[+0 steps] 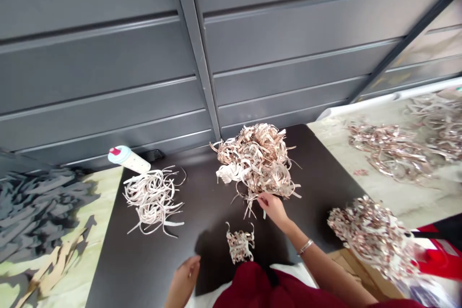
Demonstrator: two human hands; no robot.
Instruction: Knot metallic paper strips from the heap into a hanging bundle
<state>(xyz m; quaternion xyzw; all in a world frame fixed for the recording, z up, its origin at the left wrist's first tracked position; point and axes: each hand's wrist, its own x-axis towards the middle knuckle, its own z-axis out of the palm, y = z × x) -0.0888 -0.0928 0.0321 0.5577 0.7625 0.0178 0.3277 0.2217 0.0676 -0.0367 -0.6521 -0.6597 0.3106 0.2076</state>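
A large tangled pile of rose-gold and white strips (269, 154) lies at the back middle of the dark table (205, 202). At its front edge, my right hand (273, 208) pinches a few thin strips between thumb and fingertips. My left hand (185, 276) is at the table's near edge, fingers loosely curled, with nothing visible in them. Between my hands and close to my body lies a small bunch of shiny strips (240, 245) with curled ends. Neither hand touches that bunch.
A loose heap of white strips (153, 199) and a pale bottle with a red tip (130, 160) are on the table's left. Dark scraps (39, 211) lie further left. Shiny strips (393, 149) and a crinkled heap (373, 236) are at right. A grey panelled wall (288, 38) stands behind.
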